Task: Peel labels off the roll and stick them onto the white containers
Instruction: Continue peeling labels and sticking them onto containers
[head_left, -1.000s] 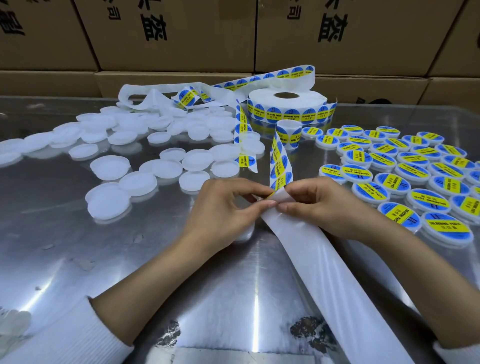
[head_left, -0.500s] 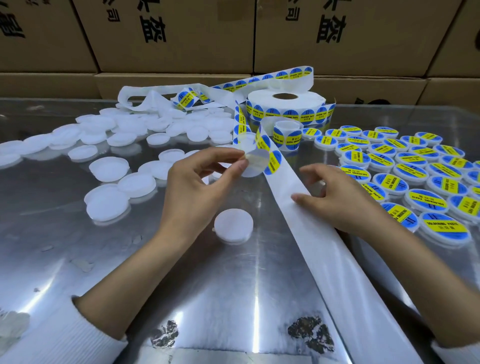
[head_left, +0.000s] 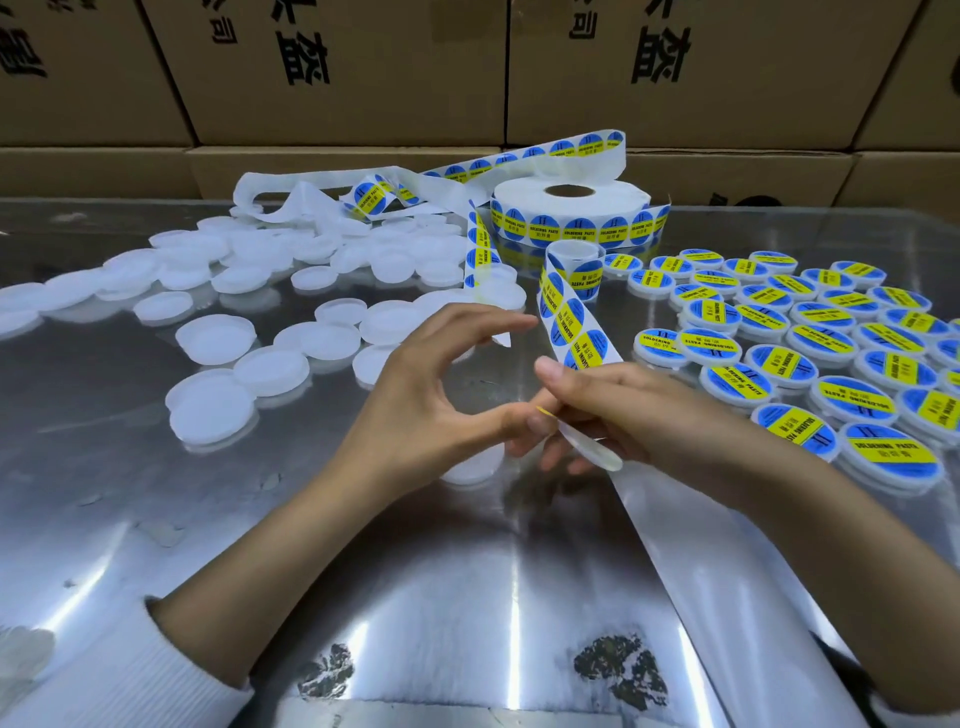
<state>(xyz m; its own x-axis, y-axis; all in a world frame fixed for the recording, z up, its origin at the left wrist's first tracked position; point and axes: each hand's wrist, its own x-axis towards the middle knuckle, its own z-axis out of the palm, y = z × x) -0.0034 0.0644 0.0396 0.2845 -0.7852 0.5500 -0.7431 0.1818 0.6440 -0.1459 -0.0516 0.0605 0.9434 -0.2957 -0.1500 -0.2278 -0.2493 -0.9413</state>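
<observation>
My right hand (head_left: 639, 415) pinches a peeled label (head_left: 589, 448), seen edge-on, just above a plain white container (head_left: 475, 467) lying on the metal table. My left hand (head_left: 431, 400) curves in a loose C, and its thumb tip touches the label's yellow edge. The strip of blue-and-yellow labels (head_left: 569, 325) hangs down to my right hand from the label roll (head_left: 571, 213) at the back. Bare backing paper (head_left: 727, 597) trails toward the lower right. The container is partly hidden under my fingers.
Several unlabelled white containers (head_left: 213, 338) are scattered at the left and centre. Several labelled containers (head_left: 826, 343) lie in rows at the right. Loose backing tape (head_left: 311, 192) is heaped behind them. Cardboard boxes (head_left: 343, 73) wall off the table's far edge.
My left hand let go of the raised strip and dropped to meet my right hand. My right hand lifted off the backing paper and now pinches a peeled label over the container.
</observation>
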